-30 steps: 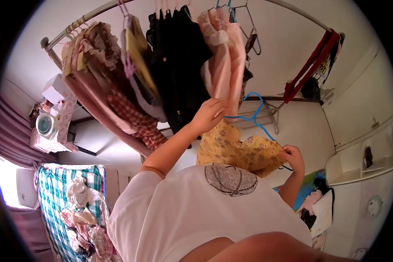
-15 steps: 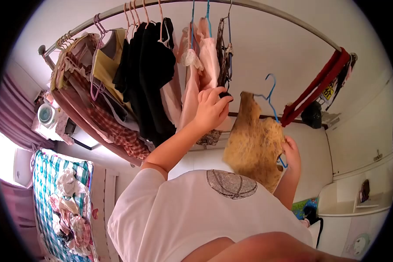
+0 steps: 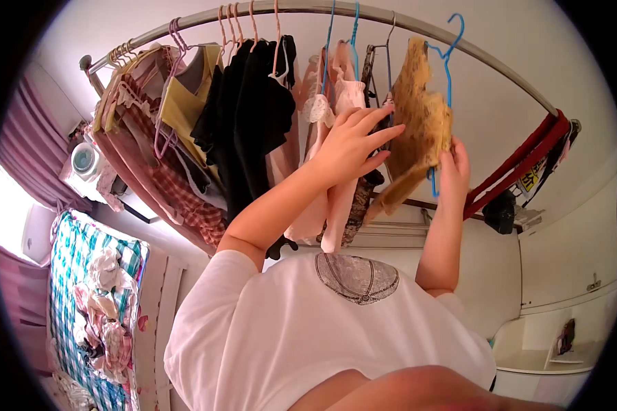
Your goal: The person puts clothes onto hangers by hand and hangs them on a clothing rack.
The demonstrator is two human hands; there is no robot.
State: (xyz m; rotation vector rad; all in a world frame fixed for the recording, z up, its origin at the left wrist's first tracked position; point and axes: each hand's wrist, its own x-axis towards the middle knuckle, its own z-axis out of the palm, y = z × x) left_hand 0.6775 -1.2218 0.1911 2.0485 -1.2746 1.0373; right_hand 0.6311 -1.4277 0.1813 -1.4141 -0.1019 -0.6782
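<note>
Rail (image 3: 373,14) is seen arching from 10 to 2 o'clock, loaded mostly on the left. Bed (image 3: 67,274) is at 8 o'clock, with a clothes pile (image 3: 103,322) left on it. Black garments (image 3: 247,130) are hung at 11, pink garments (image 3: 346,99) at 12, red garment (image 3: 517,168) between 2 and 3.

Yellow garment (image 3: 415,116) is now at 1 to 2 o'clock, just beside the pink ones. Change in the last half second: it has been raised from well below the rail, turned nearly edge-on. Meaning, as judged: height gap is mostly closed, engagement unproven.

Left hand (image 3: 356,144) is held wide, fingers spread toward the cloth; contact cannot be told. Right hand (image 3: 454,171) has been brought up too, closed on the garment's edge near the hanger's lower end.

Blue hanger (image 3: 449,72) is shown bare along its right side; cloth seating on it looks uneven. Its hook (image 3: 458,20) is seen level with the rail at 1 o'clock; whether it is looped over or just in front cannot be told.
</note>
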